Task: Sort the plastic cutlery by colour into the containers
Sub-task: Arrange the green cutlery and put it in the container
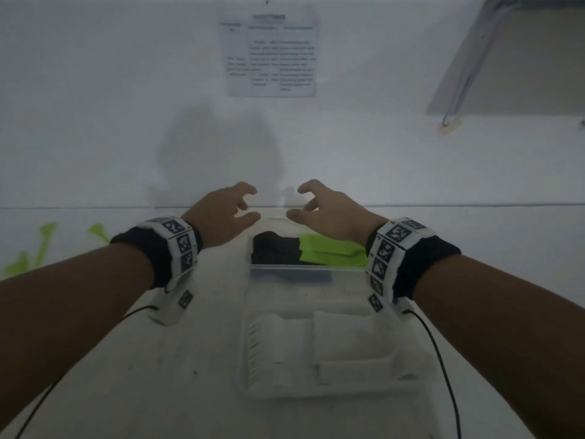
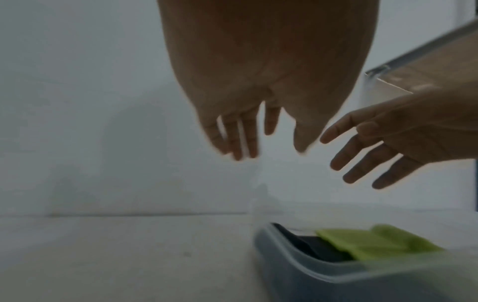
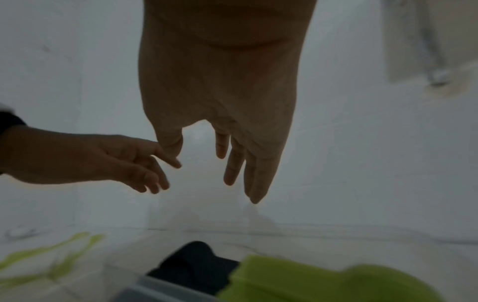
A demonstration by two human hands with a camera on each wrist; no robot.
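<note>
- Hovering above the far end of the clear container [image 1: 304, 270], the left hand [image 1: 221, 213] and the right hand [image 1: 329, 210] face each other, fingertips near but apart.
- Both hands hold nothing — the fingers are spread and loosely bent, as both wrist views show: the left hand [image 2: 258, 85] with the other's fingers beside it, the right hand [image 3: 220, 92] likewise.
- That container sits at the middle of the white table [image 1: 190, 359], near its far edge by the wall [image 1: 95, 122]; inside lie black cutlery [image 1: 275, 251] on the left and green cutlery [image 1: 332, 253] on the right, touching side by side.
- The pieces are too blurred to tell forks from spoons.
- Loose green pieces [image 1: 41, 245] — at least 2 — lie at the table's far left edge, well apart from the container.
- A white tray [image 1: 319, 353] with white items stands just nearer than the container.
- A printed sheet [image 1: 270, 52] hangs on the wall.
</note>
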